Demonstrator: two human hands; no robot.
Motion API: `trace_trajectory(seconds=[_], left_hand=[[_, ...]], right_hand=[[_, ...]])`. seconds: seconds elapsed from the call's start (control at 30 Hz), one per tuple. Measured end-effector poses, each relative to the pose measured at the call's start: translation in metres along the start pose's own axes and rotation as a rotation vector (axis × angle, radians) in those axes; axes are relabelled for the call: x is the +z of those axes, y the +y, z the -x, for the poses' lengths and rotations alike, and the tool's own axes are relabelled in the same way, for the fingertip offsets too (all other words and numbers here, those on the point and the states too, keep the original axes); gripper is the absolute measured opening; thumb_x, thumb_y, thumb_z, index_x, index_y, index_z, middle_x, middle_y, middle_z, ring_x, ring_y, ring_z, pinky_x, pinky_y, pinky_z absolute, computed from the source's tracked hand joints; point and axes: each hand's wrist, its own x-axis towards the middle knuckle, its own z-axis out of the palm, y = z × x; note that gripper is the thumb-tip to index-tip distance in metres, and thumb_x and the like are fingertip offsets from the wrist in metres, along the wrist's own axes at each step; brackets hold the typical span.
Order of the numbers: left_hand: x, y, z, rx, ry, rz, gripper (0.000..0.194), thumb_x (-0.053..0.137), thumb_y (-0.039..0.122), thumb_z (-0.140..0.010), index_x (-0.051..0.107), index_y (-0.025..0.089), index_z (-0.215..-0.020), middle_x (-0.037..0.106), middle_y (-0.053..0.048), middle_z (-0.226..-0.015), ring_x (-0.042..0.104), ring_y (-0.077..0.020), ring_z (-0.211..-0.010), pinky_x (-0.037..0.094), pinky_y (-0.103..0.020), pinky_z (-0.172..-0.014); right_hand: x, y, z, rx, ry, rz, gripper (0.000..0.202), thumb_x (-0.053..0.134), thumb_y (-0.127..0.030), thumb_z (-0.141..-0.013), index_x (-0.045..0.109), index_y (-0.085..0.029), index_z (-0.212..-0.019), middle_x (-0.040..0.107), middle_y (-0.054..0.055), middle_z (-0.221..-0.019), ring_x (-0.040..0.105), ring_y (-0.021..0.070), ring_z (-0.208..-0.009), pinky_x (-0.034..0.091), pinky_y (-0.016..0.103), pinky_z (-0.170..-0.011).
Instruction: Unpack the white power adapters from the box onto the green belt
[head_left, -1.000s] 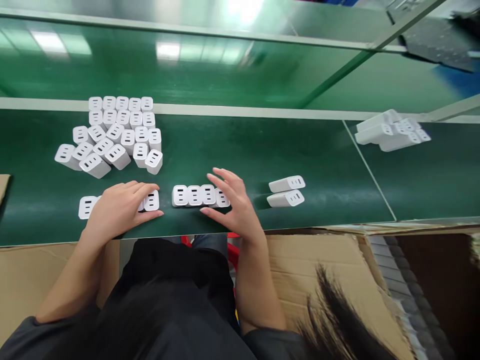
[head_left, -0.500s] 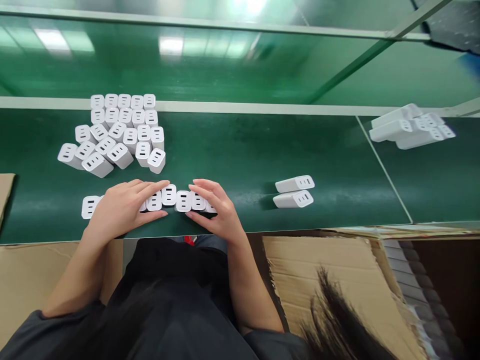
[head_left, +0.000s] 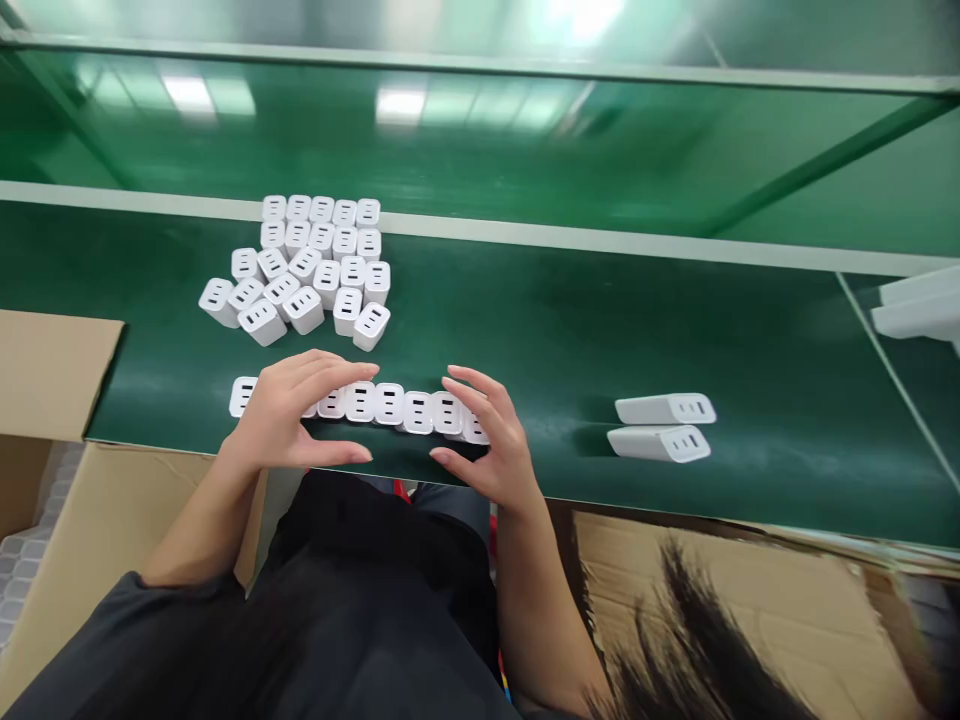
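Note:
A row of white charger blocks (head_left: 389, 404) with port slots on their top faces stands along the front of the green worktop. My left hand (head_left: 289, 410) arches over the row's left part, hiding some blocks; its thumb is spread away from the fingers on the near side. At the right end, my right hand (head_left: 495, 435) curves around the last blocks, fingers behind and thumb in front with a gap. Whether its fingers touch the end block (head_left: 475, 428) I cannot tell. Behind the row stands a cluster of similar white chargers (head_left: 327, 277), the front ones askew.
Two white chargers (head_left: 660, 443) lie on their sides at the right. More white blocks (head_left: 919, 305) show at the right edge, past a pale seam. Cardboard (head_left: 56, 370) lies at the left, and boxes sit below the worktop edge. A pale rail (head_left: 570, 236) runs along the back.
Both thumbs have spread away from the row. The blocks between my hands now stand in a straighter line. My view has turned, shifting the scene to the right.

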Motion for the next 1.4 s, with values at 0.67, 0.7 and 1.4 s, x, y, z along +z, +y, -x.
trace_trajectory(seconds=[0.67, 0.7, 1.4], left_hand=[[-0.044, -0.033, 0.096, -0.435, 0.2, 0.123, 0.094, 0.08, 0.058, -0.07, 0.033, 0.032, -0.148, 0.042, -0.012, -0.149, 0.049, -0.0312, -0.132, 0.045, -0.048, -0.107], [-0.045, -0.032, 0.096, -0.459, 0.138, 0.13, 0.097, 0.082, 0.052, -0.07, 0.03, 0.031, -0.149, 0.039, -0.013, -0.152, 0.047, -0.0314, -0.134, 0.042, -0.05, -0.111], [-0.056, -0.034, 0.096, -0.527, 0.004, 0.41, 0.061, 0.073, 0.025, -0.083, 0.047, 0.027, -0.138, 0.06, -0.01, -0.132, 0.055, -0.0232, -0.123, 0.045, -0.034, -0.103]], right_hand=[[0.001, 0.004, 0.001, 0.011, 0.01, 0.016, 0.056, 0.063, -0.046, -0.09, 0.05, -0.029, -0.143, 0.054, 0.012, -0.137, 0.054, 0.0316, -0.123, 0.05, 0.048, -0.097], [0.001, 0.004, 0.001, 0.01, 0.008, 0.019, 0.056, 0.063, -0.045, -0.09, 0.05, -0.028, -0.142, 0.054, 0.012, -0.137, 0.054, 0.0317, -0.123, 0.05, 0.049, -0.097], [0.003, 0.006, 0.003, 0.054, -0.017, 0.075, 0.052, 0.064, -0.041, -0.089, 0.054, -0.026, -0.138, 0.058, 0.013, -0.133, 0.059, 0.0331, -0.118, 0.051, 0.053, -0.098]])
